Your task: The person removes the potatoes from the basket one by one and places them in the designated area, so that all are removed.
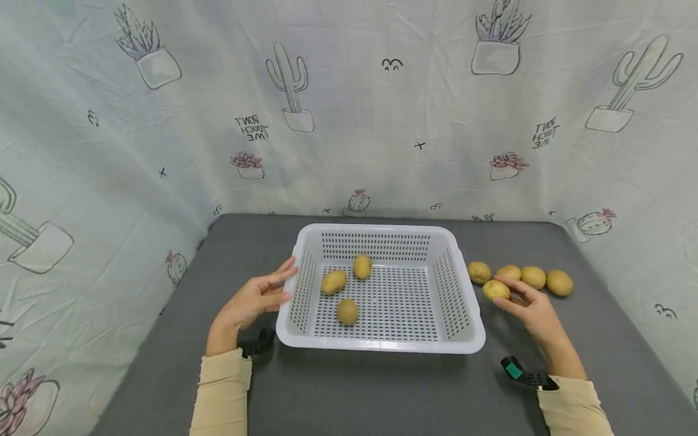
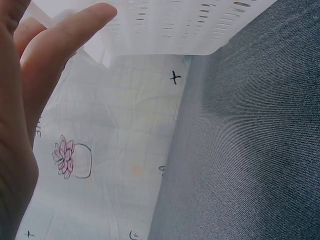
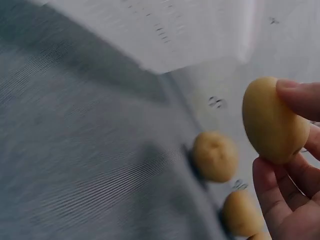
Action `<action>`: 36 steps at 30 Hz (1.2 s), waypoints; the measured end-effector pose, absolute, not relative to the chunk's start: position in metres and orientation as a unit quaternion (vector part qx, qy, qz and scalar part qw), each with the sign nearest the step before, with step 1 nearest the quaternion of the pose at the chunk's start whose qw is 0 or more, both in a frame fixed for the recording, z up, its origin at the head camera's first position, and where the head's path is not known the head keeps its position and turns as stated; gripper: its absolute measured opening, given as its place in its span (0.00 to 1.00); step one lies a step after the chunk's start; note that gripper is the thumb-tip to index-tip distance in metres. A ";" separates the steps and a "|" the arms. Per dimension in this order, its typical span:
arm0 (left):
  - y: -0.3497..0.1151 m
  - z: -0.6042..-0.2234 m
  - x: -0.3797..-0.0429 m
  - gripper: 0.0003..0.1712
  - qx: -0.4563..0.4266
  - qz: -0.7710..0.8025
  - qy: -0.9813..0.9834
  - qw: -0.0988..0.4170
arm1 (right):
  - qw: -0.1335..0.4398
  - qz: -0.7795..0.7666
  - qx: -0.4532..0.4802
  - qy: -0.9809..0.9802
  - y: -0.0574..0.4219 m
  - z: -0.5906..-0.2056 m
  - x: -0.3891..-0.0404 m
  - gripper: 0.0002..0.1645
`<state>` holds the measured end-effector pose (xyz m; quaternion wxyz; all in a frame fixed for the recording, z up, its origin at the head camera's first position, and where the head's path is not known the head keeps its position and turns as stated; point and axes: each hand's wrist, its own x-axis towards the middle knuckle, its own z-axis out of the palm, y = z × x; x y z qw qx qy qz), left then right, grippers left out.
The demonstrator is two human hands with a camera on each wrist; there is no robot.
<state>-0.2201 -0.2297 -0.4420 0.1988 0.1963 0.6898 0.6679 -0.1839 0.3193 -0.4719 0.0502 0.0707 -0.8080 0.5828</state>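
Observation:
A white plastic basket [image 1: 382, 345] with slotted walls stands on the table, with three potatoes [image 1: 347, 312] lying in its left half. My left hand [image 1: 248, 303] rests against the left rim, its fingers nearly straight; in the left wrist view an extended finger [image 2: 75, 32] lies along the outer wall. To the right of the basket, my right hand [image 1: 529, 309] pinches a potato [image 1: 495, 290] between thumb and fingertips. The right wrist view shows this potato [image 3: 272, 120] held up above the tabletop, with other potatoes [image 3: 215, 156] beyond it.
Several loose potatoes [image 1: 533, 277] sit in a row on the grey tabletop [image 1: 382, 393], right of the basket. A curtain [image 1: 349, 121] printed with cactus drawings hangs behind the table and along both sides. Each wrist wears a black band [image 1: 528, 373].

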 end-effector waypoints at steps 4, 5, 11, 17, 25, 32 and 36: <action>-0.229 -0.442 -0.219 0.39 0.195 0.669 0.688 0.201 | 0.022 0.509 0.041 -0.859 0.320 -0.486 -0.184 0.32; -0.229 -0.442 -0.220 0.39 0.194 0.670 0.687 0.201 | 0.019 0.503 0.038 -0.863 0.320 -0.488 -0.184 0.32; -0.229 -0.441 -0.220 0.38 0.190 0.673 0.686 0.200 | 0.008 0.503 0.042 -0.863 0.319 -0.495 -0.184 0.33; -0.229 -0.440 -0.220 0.38 0.187 0.669 0.692 0.194 | 0.010 0.483 0.054 -0.874 0.318 -0.500 -0.183 0.32; -0.228 -0.442 -0.217 0.38 0.183 0.668 0.694 0.196 | 0.009 0.479 0.057 -0.876 0.319 -0.502 -0.181 0.33; -0.226 -0.441 -0.217 0.38 0.177 0.665 0.701 0.190 | 0.001 0.495 0.055 -0.867 0.320 -0.505 -0.183 0.34; -0.226 -0.440 -0.217 0.38 0.174 0.663 0.704 0.187 | -0.001 0.492 0.063 -0.868 0.320 -0.505 -0.183 0.35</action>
